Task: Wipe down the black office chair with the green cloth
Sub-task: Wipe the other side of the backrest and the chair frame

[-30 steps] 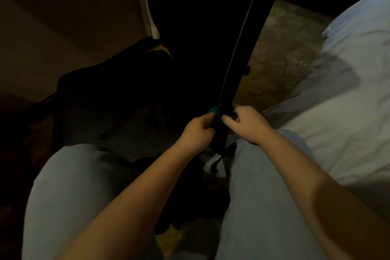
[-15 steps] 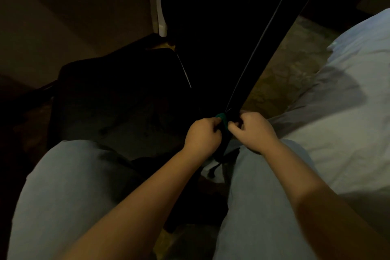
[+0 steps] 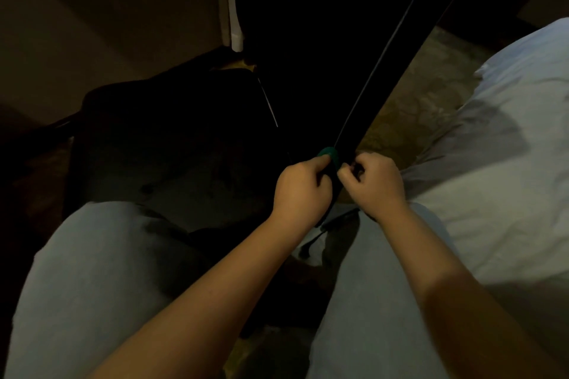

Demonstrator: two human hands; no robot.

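Wiping under dim light: a black office chair [image 3: 308,86] stands beside pale crumpled bedding [image 3: 492,163]. The left hand [image 3: 300,191] grips a green cloth [image 3: 330,154], barely showing, against the backrest's lower edge. The right hand [image 3: 374,183] curls alongside, its hold too dark to tell. The job looks mid-course, and how much is already clean cannot be judged.

The left hand [image 3: 300,189] and the right hand [image 3: 374,186] slid a little toward the right of the frame, dipped, then rose again along the lower edge of the black office chair [image 3: 308,71]. That chair's thin pale edge line slanted further toward the upper right. More of the small green cloth [image 3: 330,154] showed above the left hand.
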